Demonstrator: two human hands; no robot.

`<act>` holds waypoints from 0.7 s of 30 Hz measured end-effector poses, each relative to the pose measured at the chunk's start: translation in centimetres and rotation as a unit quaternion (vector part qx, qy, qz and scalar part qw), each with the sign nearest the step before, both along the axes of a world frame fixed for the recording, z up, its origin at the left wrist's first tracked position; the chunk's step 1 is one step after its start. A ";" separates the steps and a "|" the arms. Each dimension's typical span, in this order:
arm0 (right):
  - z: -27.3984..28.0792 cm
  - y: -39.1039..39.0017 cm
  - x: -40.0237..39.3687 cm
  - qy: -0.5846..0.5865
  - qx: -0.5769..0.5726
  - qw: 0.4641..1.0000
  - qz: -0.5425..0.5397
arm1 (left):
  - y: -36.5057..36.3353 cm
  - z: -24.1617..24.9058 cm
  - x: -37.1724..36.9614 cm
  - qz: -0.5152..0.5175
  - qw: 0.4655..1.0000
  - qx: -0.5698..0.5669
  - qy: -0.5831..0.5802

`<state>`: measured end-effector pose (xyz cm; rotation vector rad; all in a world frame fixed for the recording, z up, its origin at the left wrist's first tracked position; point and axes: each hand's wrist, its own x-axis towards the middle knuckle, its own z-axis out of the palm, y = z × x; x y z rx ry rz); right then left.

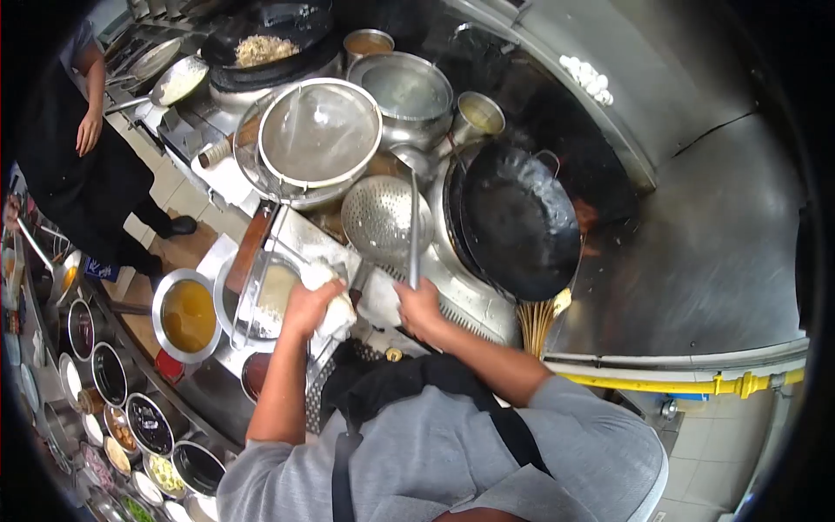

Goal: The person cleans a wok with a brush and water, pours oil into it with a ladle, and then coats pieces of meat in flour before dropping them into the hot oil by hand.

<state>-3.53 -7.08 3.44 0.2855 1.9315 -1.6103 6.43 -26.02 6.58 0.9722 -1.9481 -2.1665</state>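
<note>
The person's right hand (pixel 420 311) is closed around the lower end of a ladle (pixel 415 222), a long, straight, silver-grey tool with a shallow, rounded metal bowl at its far end. Its handle crosses in front of the right side of a perforated strainer (pixel 376 216), dull steel and dotted all over with small holes; whether the two touch cannot be told. The left hand (pixel 311 306) grasps a crumpled white cloth (pixel 337 320), bunched into loose folds beside a metal tray (pixel 277 300) of pale contents. Right of the ladle, a wide black wok (pixel 520 226) sits on the stove, its dark inside glossy, with paler sheen toward one side.
</note>
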 end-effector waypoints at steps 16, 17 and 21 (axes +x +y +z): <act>8.7 -3.6 -23.9 -0.005 -0.043 0.997 0.062 | 3.5 -6.6 -2.7 -0.061 0.872 0.484 -0.035; 9.2 -3.0 -24.4 -0.093 -0.164 0.981 0.047 | 4.2 -5.4 -2.7 -0.063 0.887 0.457 -0.036; 10.7 1.3 -23.4 -0.243 -0.387 0.888 0.044 | 5.5 -2.7 -3.4 -0.039 0.929 0.368 -0.028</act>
